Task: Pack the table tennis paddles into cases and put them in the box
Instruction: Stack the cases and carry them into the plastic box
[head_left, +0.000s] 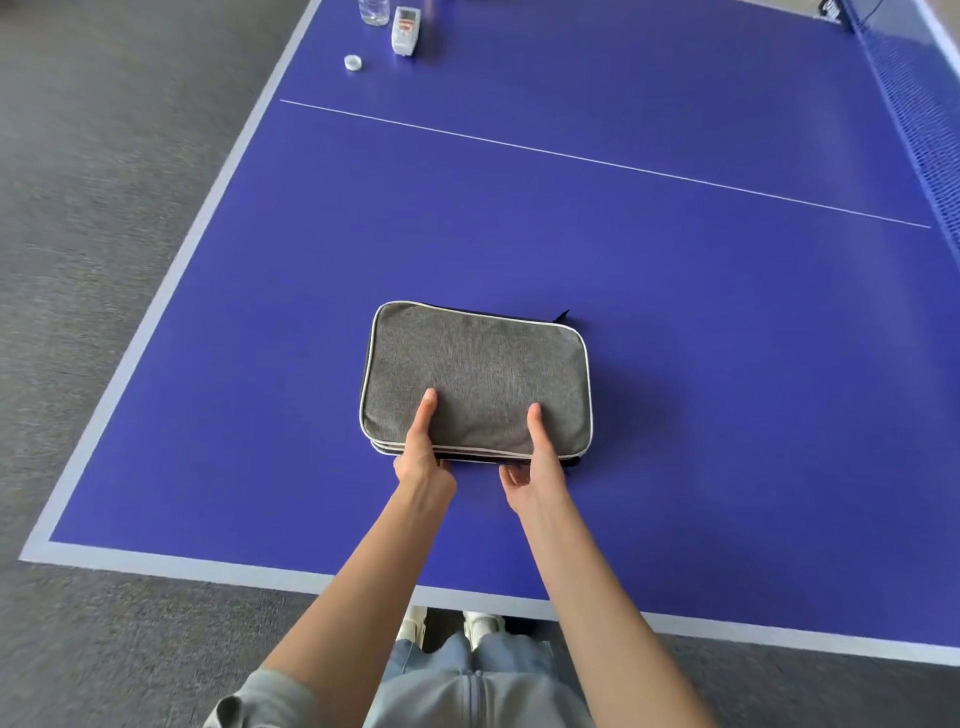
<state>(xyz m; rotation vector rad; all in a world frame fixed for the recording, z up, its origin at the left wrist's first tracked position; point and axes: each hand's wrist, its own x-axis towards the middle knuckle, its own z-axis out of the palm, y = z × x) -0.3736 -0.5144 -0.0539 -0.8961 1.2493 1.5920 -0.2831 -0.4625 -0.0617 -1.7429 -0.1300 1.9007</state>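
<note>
**Gripping the padded case by its near edge**

Standing at the near end of the table tennis table (727, 322), with both arms reaching forward over the blue top.

Pinching the grey case (478, 374) along its near long edge: left hand (423, 457) with thumb flat on the fabric lid and fingers curled under the rim, right hand (535, 467) mirrored just beside it, thumb on top, fingers tucked below. Both hands closed on the case, not merely resting.

Lying flat on the table, a little left of centre and near the person, well short of the white centre line (597, 161). Looks zipped shut or nearly so, with a dark zip tab poking out at the far right corner; cannot tell from here whether paddles are inside.

Likely light and semi-soft: woven cloth over padding, white piping stiffening the rim. Should sag slightly if lifted by one edge only, so better supported from beneath or held at two opposite sides. Cloth gives good friction; little risk of slipping. Not fragile, though squeezing hard could press on paddle rubber inside.

Sitting at the far left edge, well apart: a bottle cap (352, 62), a small white device (405, 31), a clear bottle (374, 10). Running along the far right, the net (914, 104). No box in sight.
</note>
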